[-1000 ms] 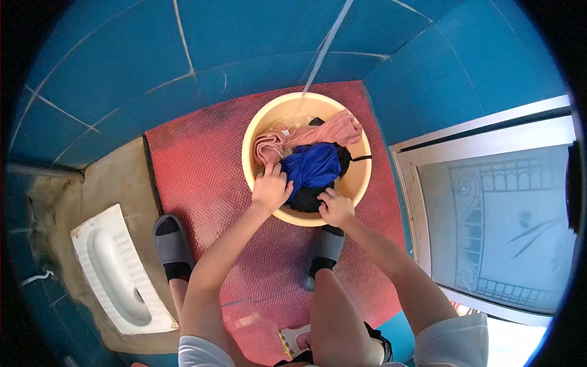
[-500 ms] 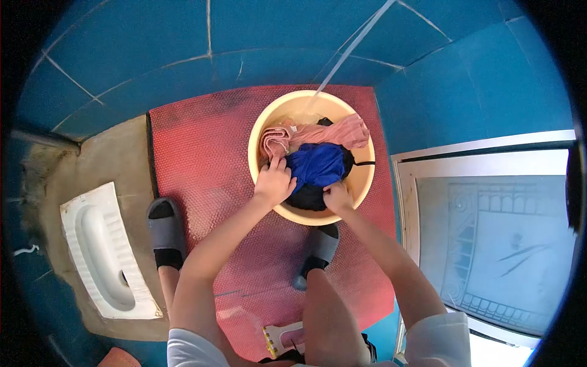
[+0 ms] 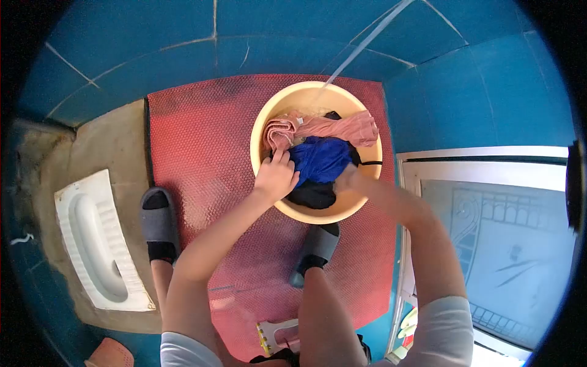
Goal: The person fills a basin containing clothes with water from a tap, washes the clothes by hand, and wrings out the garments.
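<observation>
A cream plastic basin (image 3: 263,122) holds a bundle of wet-looking clothes and some water. On top lies a blue garment (image 3: 321,158), with a black garment (image 3: 313,196) under it and a rolled pink garment (image 3: 342,127) behind. My left hand (image 3: 276,175) is at the blue garment's left edge, its fingers bent over the cloth beside the pink roll. Inside the basin's right side, my right hand (image 3: 347,177) touches the blue garment's right edge; its fingers are blurred and partly hidden.
A thin stream of water (image 3: 361,49) falls into the basin from above. The basin stands on a red textured mat (image 3: 208,153). A squat toilet (image 3: 101,241) lies left, a glass-panelled door (image 3: 501,238) right. A small stool (image 3: 278,335) and pink basket (image 3: 110,353) are near my feet.
My right hand has moved up and right, from the basin's front rim to the blue garment's right side. My left hand stays at the left of the clothes. The view has shifted slightly.
</observation>
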`<state>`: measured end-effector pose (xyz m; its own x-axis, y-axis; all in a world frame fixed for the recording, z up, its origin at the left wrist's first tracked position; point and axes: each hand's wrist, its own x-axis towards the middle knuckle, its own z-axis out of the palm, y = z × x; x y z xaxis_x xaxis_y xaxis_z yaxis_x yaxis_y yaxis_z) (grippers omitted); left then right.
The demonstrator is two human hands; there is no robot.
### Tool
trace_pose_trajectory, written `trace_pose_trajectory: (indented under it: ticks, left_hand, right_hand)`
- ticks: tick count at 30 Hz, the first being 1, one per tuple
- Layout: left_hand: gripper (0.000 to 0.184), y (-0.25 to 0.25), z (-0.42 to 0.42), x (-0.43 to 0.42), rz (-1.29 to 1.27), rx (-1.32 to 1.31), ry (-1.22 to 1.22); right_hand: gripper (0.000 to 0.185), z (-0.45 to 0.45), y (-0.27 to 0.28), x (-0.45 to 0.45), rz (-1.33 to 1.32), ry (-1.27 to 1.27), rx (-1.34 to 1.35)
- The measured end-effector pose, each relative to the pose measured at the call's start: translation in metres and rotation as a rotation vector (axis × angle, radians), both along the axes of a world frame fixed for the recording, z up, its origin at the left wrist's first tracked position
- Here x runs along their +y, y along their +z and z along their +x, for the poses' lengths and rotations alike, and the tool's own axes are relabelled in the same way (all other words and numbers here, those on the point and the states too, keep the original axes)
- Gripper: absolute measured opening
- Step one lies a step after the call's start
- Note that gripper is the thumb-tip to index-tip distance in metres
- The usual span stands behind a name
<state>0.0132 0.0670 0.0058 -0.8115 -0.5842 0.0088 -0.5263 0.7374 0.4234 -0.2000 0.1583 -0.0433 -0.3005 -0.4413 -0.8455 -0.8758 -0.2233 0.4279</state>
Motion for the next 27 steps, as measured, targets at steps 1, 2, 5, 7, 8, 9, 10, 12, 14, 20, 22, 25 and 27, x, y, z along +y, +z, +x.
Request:
trace_pose_trajectory:
  ticks: [1, 2, 5, 7, 8, 9, 10, 12, 14, 20, 22, 25, 27]
  left_hand:
    - [0.033, 0.001, 0.001, -0.004, 0.013, 0.017, -0.001]
    - [0.033, 0.001, 0.001, -0.009, 0.004, 0.014, 0.003]
    - [0.033, 0.001, 0.001, -0.001, 0.017, -0.002, -0.014]
    - [0.034, 0.0, -0.001, -0.004, 0.028, 0.003, 0.007]
    - [0.034, 0.0, 0.001, -0.006, -0.008, 0.004, -0.007]
    - [0.034, 0.001, 0.0, -0.006, -0.009, 0.003, -0.009]
    - [0.034, 0.002, 0.003, -0.005, 0.008, 0.023, -0.024]
    - [0.033, 0.003, 0.005, -0.008, 0.017, 0.034, -0.03]
    - [0.033, 0.0, 0.003, -0.007, -0.007, 0.032, -0.006]
    - [0.031, 0.003, 0.007, -0.013, 0.036, -0.012, -0.044]
    - [0.031, 0.007, 0.003, -0.013, 0.068, -0.072, -0.025]
    - [0.032, 0.002, 0.004, -0.013, -0.006, -0.015, -0.013]
    - [0.033, 0.004, 0.005, -0.016, 0.011, -0.04, -0.013]
  right_hand:
    - [0.051, 0.004, -0.002, -0.007, 0.016, 0.006, -0.006]
    - [0.05, 0.007, -0.004, -0.016, 0.033, 0.023, -0.01]
    - [0.048, 0.015, 0.001, -0.013, 0.137, 0.066, -0.008]
    - [0.046, 0.006, 0.006, -0.009, 0.197, 0.082, 0.009]
    - [0.049, -0.004, -0.006, 0.001, 0.162, 0.3, -0.014]
    - [0.049, -0.002, -0.007, 0.002, 0.161, 0.298, -0.015]
    - [0.049, 0.004, -0.009, 0.005, 0.102, 0.269, -0.033]
    - [0.047, 0.011, -0.016, -0.001, -0.023, 0.232, -0.063]
    - [0.045, 0.013, -0.021, 0.004, -0.127, 0.188, -0.091]
    - [0.041, 0.014, -0.021, 0.002, -0.439, 0.065, -0.166]
    - [0.039, 0.012, -0.026, 0.006, -0.548, 0.012, -0.189]
    - [0.038, 0.005, -0.009, 0.008, -0.66, -0.053, -0.201]
    - [0.036, -0.003, 0.02, -0.004, -0.373, -0.096, -0.306]
